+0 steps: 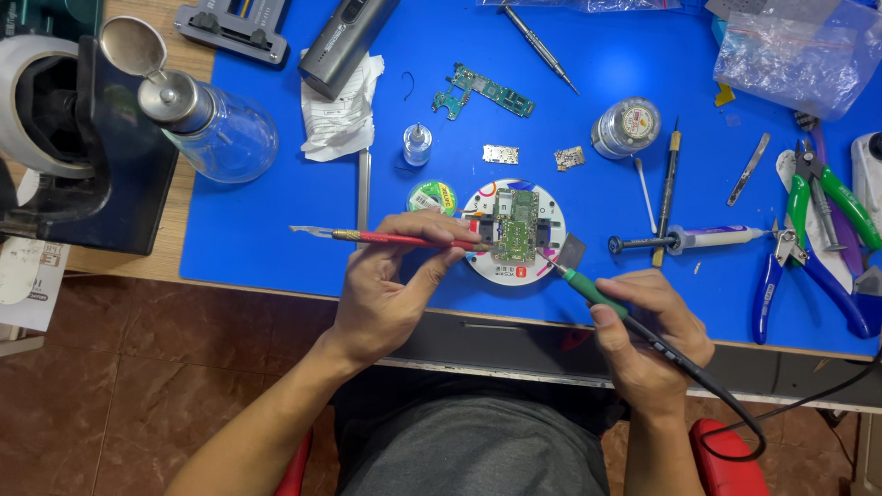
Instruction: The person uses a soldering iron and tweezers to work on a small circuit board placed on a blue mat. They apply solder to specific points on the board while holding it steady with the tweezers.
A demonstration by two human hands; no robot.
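Observation:
A green circuit board (516,224) is clamped in a round white holder (540,268) on the blue mat. My left hand (390,280) pinches a red-handled blade tool (404,240), which lies level with its blade end pointing left and its other end at the holder's left side. My right hand (648,335) grips a green-handled soldering iron (588,292) like a pen; its tip touches the board's lower right edge. A black cable runs from the iron past my right wrist.
On the blue mat (276,220) lie a second green board (485,91), small metal shields (500,153), a small clear bottle (417,144), a solder paste jar (626,127), a syringe (707,238), screwdrivers, pliers (808,266). A glass dispenser bottle (216,129) and a microscope base (87,147) stand left.

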